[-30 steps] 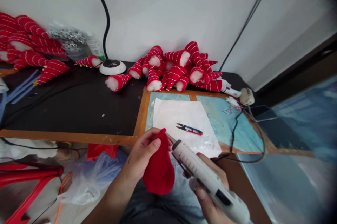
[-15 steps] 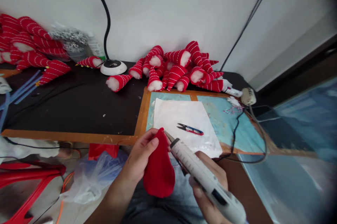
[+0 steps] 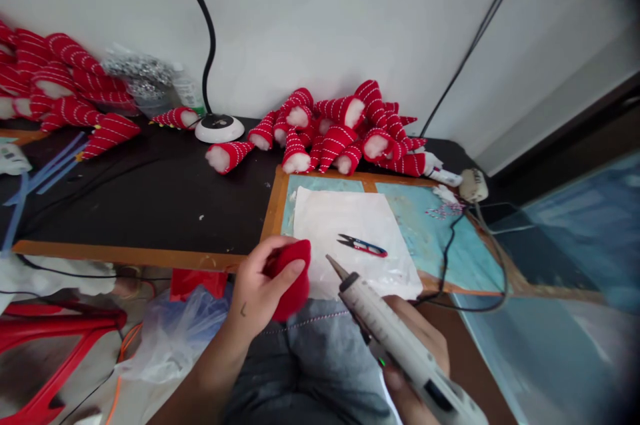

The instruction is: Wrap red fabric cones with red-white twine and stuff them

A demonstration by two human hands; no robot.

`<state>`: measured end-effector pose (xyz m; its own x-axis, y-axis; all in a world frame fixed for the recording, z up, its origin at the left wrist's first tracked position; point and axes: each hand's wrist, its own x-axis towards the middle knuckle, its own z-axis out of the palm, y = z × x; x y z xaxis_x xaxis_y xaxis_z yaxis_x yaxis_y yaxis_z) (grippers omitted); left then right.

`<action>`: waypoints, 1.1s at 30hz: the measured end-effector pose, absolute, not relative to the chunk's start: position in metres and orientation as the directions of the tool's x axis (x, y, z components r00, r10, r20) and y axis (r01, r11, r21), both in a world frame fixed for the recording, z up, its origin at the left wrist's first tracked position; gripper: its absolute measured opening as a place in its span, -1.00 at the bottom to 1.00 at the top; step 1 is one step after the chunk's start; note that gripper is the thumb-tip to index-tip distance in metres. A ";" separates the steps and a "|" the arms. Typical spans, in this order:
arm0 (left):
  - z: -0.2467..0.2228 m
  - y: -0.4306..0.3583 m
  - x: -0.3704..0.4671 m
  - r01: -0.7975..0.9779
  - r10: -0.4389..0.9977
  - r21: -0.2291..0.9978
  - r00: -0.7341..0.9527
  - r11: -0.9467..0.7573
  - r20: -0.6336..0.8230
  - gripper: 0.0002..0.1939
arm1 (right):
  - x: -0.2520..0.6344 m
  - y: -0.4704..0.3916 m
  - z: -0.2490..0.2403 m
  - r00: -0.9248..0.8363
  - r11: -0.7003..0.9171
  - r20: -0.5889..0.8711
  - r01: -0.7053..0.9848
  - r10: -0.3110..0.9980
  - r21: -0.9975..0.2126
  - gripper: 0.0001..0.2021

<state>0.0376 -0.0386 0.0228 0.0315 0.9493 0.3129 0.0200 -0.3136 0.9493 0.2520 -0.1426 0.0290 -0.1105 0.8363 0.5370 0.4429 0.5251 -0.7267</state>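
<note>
My left hand pinches a red felt piece between thumb and fingers, over my lap at the table's edge. To its right, my right hand is wrapped round a white glue gun. The gun's metal nozzle points up and left, a short gap away from the felt. A red-and-white twisted cord runs across my lap, its left end hidden near the felt. Behind the hands, a pair of thread snips lies on a white sheet.
Stuffed red striped cones are heaped by the wall, with more at the far left. A desk lamp stands between them. A black cable loops at the right. Below the table sit a plastic bag and a red stool.
The red felt has been turned and folded up within my left hand. The glue gun has drawn back to the right and down, its nozzle now apart from the felt.
</note>
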 end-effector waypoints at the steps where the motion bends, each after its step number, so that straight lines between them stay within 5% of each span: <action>1: 0.025 -0.036 0.034 0.210 0.872 0.852 0.007 -0.480 0.489 -0.80 | 0.252 -0.143 0.030 -0.102 0.524 0.540 0.441 0.836 -0.729 -0.64; 3: 0.031 -0.033 0.026 0.514 0.650 0.534 0.063 -0.671 0.757 -0.80 | 0.251 -0.143 0.030 -0.092 0.517 0.539 0.451 0.838 -0.727 -0.64; 5: 0.035 -0.031 0.022 0.655 0.485 0.286 0.141 -0.699 0.863 -0.77 | 0.251 -0.142 0.027 -0.113 0.519 0.534 0.468 0.838 -0.715 -0.66; 8: 0.039 -0.033 0.020 0.713 0.397 0.163 0.173 -0.682 0.901 -0.76 | 0.250 -0.141 0.022 -0.166 0.531 0.523 0.480 0.836 -0.698 -0.74; 16: 0.037 -0.039 0.023 0.716 0.392 0.171 0.155 -0.677 0.907 -0.74 | 0.254 -0.139 0.017 -0.207 0.560 0.531 0.466 0.822 -0.685 -0.81; 33: 0.035 -0.039 0.027 0.688 0.423 0.222 0.136 -0.691 0.896 -0.74 | 0.253 -0.141 0.024 -0.194 0.508 0.485 0.520 0.853 -0.686 -0.62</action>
<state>0.0268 -0.0387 0.0346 0.1358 0.4231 0.8959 0.6884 -0.6906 0.2218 0.2531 -0.1407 0.0240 -0.1935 0.8530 0.4847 0.5203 0.5081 -0.6864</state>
